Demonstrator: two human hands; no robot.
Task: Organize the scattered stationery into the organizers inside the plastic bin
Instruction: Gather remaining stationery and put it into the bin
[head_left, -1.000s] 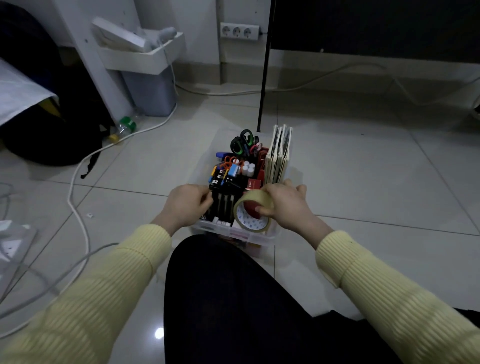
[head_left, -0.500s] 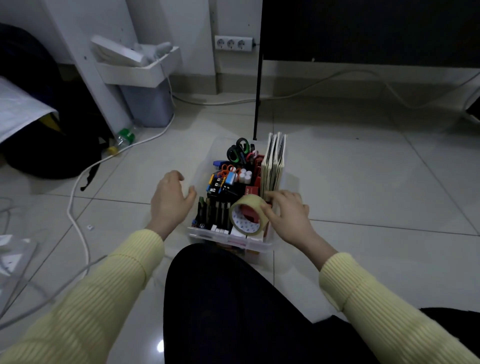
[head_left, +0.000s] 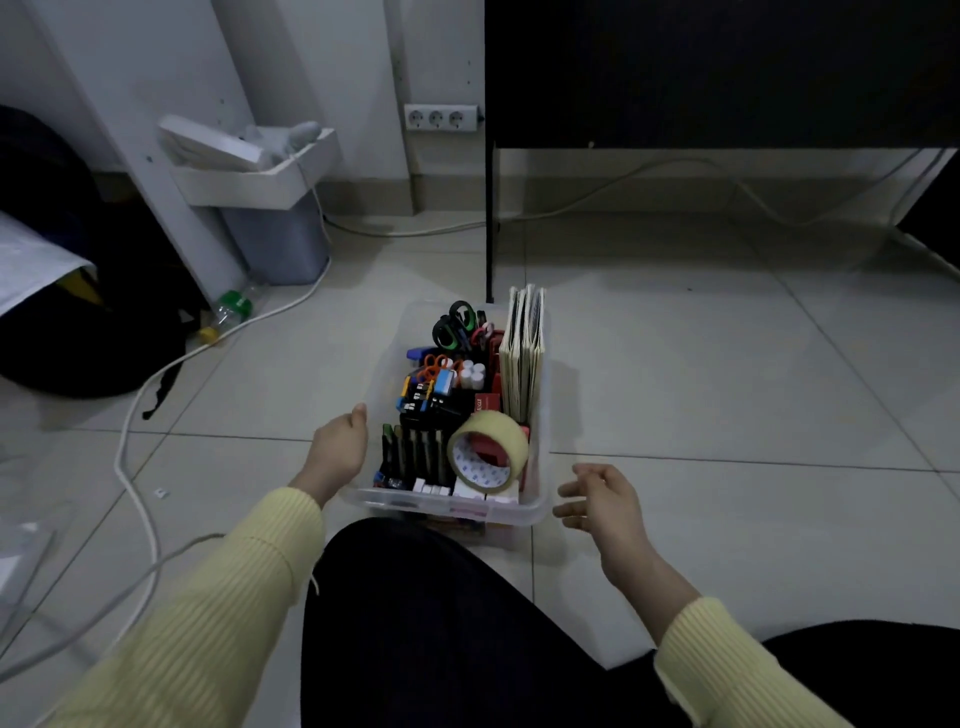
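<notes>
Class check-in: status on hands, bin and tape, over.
Left hand and right hand open, empty, flanking plastic bin. Tape roll leaning inside, near corner. Nothing obstructing.

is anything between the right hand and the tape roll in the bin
Only the plastic bin's own right wall. The right hand hovers open just outside it, and the tape roll stands on edge just inside the near right corner, reachable from above.

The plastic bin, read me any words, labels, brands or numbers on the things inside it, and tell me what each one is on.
None can be read for certain.
Small red box beside the notebooks: white lettering on its face, too small and blurred to read.
Tape roll: repeated blue marks inside its core, too blurred to read.
Scissors, the other items and the plastic bin: no text that I can make out.
</notes>
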